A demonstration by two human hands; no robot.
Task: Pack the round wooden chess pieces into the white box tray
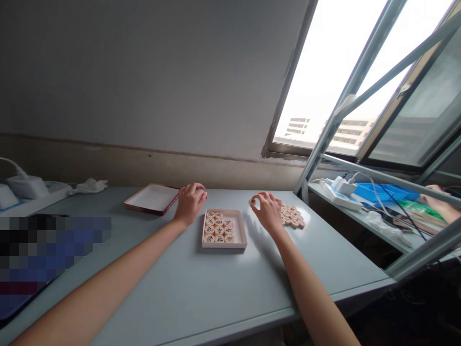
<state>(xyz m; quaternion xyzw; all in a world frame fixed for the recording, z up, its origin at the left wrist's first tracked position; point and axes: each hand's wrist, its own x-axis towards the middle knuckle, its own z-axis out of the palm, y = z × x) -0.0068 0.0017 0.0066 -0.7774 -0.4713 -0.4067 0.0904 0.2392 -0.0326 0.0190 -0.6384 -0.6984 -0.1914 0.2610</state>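
My right hand pinches a round wooden Chinese chess piece between thumb and fingers, above the desk to the right of an open square box. In the box's left and middle part lie several chess pieces in rows, marked with characters; its right strip is bare. My left hand is held at the box's upper left with fingers curled together. Something small and pale shows at its fingertips, too small to make out. More chess pieces lie in a flat group beyond my right hand, partly hidden by it.
The box lid lies inside up at the left back of the grey desk. A pixelated dark and blue object and a power strip are at left. A metal frame stands right; another person's hand shows beyond.
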